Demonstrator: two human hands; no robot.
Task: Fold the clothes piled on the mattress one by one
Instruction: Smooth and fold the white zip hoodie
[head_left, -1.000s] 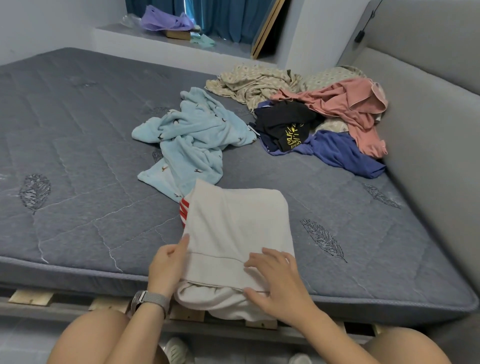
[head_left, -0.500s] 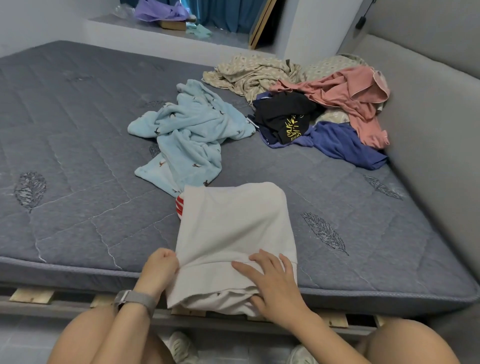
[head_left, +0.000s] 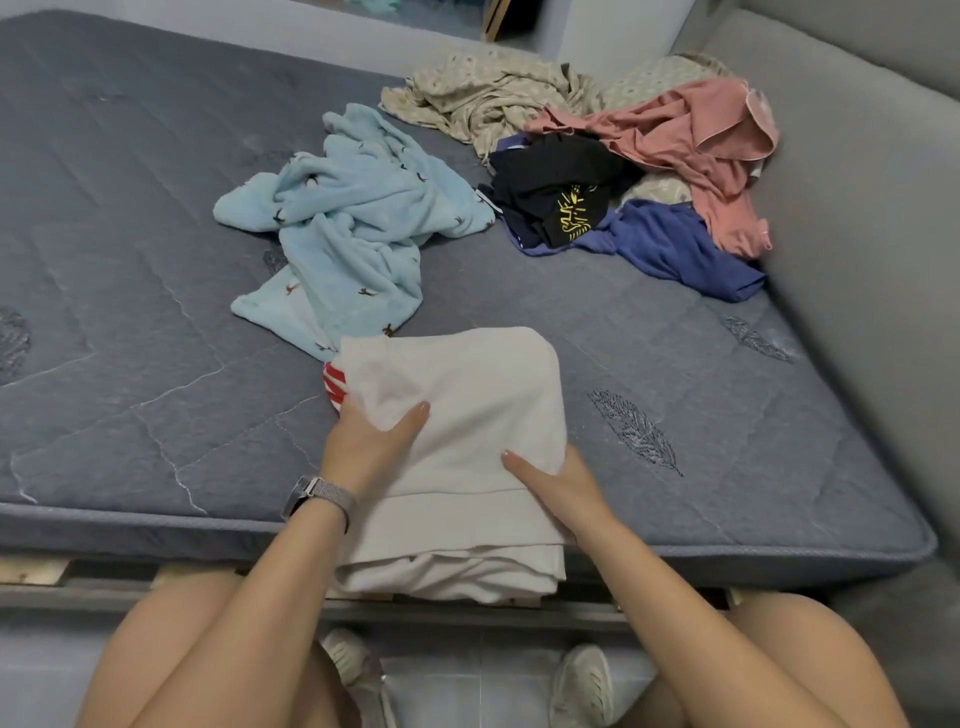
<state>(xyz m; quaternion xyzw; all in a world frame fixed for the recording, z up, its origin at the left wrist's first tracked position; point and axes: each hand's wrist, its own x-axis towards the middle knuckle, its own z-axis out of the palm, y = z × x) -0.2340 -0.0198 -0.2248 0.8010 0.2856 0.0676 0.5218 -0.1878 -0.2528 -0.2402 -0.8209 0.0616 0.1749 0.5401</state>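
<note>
A cream-white garment lies folded at the near edge of the grey mattress, its lower part hanging over the edge. A red-and-white striped bit shows at its left side. My left hand grips the garment's left edge, thumb on top and fingers hidden under the cloth. My right hand grips the right edge the same way. Farther back lie a light blue fleece piece, a black garment with yellow print, a dark blue one, a pink one and a beige patterned one.
A grey padded headboard runs along the mattress's right side. My bare knees and white shoes are below the mattress edge, above a slatted bed frame. A watch sits on my left wrist.
Both hands moved from the garment's near hem to its two sides. The left hand went up along the left edge, the right hand slid to the right edge. The view tilted downward.
</note>
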